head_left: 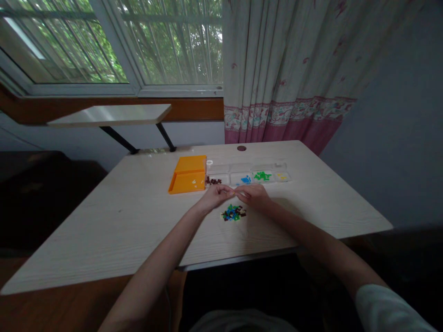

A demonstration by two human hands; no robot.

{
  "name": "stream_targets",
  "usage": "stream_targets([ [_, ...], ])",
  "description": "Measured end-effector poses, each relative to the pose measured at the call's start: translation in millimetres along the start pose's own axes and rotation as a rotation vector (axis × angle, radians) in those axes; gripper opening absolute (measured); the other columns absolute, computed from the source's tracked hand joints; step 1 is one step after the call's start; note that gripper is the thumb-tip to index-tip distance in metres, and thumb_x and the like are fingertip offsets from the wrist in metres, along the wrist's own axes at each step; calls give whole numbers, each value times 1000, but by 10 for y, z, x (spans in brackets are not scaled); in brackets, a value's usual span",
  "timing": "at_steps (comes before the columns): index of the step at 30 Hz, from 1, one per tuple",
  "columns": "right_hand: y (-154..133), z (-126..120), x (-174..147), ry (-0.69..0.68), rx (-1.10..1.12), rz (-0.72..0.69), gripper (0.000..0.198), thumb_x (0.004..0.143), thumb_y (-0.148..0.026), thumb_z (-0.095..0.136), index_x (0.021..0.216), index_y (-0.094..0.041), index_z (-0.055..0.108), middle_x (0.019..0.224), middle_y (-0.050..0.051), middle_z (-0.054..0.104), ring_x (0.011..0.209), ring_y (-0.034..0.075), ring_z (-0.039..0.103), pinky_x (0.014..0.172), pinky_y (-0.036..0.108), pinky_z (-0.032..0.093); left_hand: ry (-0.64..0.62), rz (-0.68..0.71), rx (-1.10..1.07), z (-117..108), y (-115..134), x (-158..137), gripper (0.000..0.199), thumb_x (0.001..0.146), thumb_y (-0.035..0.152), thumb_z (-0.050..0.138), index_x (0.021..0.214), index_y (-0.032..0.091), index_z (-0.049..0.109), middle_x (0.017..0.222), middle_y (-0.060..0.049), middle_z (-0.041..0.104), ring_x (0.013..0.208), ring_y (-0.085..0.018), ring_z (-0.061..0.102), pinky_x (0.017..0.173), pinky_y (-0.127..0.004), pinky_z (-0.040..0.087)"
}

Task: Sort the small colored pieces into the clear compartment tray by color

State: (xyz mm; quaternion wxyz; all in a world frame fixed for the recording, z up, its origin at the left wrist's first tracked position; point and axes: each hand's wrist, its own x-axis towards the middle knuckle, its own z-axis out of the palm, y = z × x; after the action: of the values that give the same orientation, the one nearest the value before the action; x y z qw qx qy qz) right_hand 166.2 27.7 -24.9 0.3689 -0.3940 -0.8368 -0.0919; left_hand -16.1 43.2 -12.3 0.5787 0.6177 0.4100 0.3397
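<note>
My left hand (216,197) and my right hand (254,195) meet fingertip to fingertip over the table, both closed in a pinch. Whatever sits between the fingertips is too small to make out. Just below them lies a mixed pile of tiny blue, green, dark brown and cream pieces (233,212). Behind the hands is a clear compartment tray (242,168). Its front compartments hold brown pieces (213,181), blue pieces (246,179), green pieces (262,176) and a few yellow pieces (281,176).
An open orange case (188,171) with a few pale pieces (195,182) in it adjoins the tray's left end. The wooden table (138,221) has a raised shelf (114,114) at its back left. A curtain (270,92) hangs behind the table.
</note>
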Motion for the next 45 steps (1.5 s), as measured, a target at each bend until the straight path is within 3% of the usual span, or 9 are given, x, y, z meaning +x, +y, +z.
stream_targets([
  [9, 10, 15, -18, 91, 6, -89, 17, 81, -29, 53, 77, -21, 67, 52, -2, 61, 48, 8, 50, 55, 21, 34, 14, 4, -26, -6, -24, 13, 28, 58, 33, 73, 70, 8, 67, 56, -1, 59, 52, -6, 47, 51, -19, 35],
  [16, 18, 15, -20, -2, -8, -29, 18, 80, -29, 51, 76, -22, 67, 46, -3, 53, 48, 9, 48, 55, 21, 33, 11, 44, 8, -18, -64, 28, 33, 57, 37, 74, 70, 8, 67, 59, -3, 61, 52, -7, 47, 50, -20, 36],
  [22, 6, 7, -18, -48, 43, 32, 20, 80, -30, 49, 75, -21, 66, 44, -4, 49, 46, 9, 47, 55, 20, 35, 10, 69, 132, -30, -58, 30, 30, 63, 36, 68, 75, 8, 66, 55, -1, 56, 48, -5, 39, 46, -18, 29],
  [25, 51, -11, -6, -18, 75, 37, 21, 80, -32, 49, 75, -22, 66, 43, -4, 47, 44, 8, 45, 53, 20, 35, 29, 153, 276, -90, -20, 8, 27, 70, 33, 63, 82, 9, 66, 58, -1, 55, 50, -5, 40, 47, -18, 29],
  [27, 105, -50, 10, 15, 71, 60, 23, 81, -33, 48, 73, -21, 66, 42, -4, 46, 42, 8, 43, 51, 19, 35, -4, 236, 435, -143, 13, -16, 23, 72, 29, 61, 84, 11, 67, 64, -2, 57, 54, -7, 44, 50, -18, 32],
  [30, 199, -144, 38, 79, 44, 109, 24, 80, -34, 48, 71, -20, 66, 40, -5, 42, 40, 7, 41, 50, 19, 35, -152, 331, 642, -200, 46, -46, 16, 74, 24, 58, 81, 13, 68, 71, -5, 61, 65, -11, 50, 59, -20, 37],
  [34, 287, -261, 66, 126, 36, 146, 25, 80, -35, 48, 74, -19, 66, 40, -6, 38, 39, 7, 39, 50, 19, 36, -277, 409, 725, -208, 33, -49, 15, 76, 20, 55, 78, 13, 68, 75, -7, 64, 73, -13, 54, 68, -22, 40],
  [41, 299, -303, 83, 117, 42, 151, 26, 80, -35, 48, 72, -19, 66, 40, -5, 37, 40, 7, 39, 50, 18, 36, -310, 414, 740, -213, -1, -39, 16, 77, 18, 53, 79, 13, 67, 76, -7, 64, 74, -13, 55, 69, -22, 41],
  [45, 416, -412, 94, -9, 49, 205, 24, 80, -35, 48, 78, -19, 67, 46, -4, 45, 44, 8, 43, 53, 19, 36, -299, 402, 746, -220, -10, -37, 15, 76, 17, 53, 79, 13, 67, 76, -7, 64, 73, -13, 55, 69, -22, 41],
])
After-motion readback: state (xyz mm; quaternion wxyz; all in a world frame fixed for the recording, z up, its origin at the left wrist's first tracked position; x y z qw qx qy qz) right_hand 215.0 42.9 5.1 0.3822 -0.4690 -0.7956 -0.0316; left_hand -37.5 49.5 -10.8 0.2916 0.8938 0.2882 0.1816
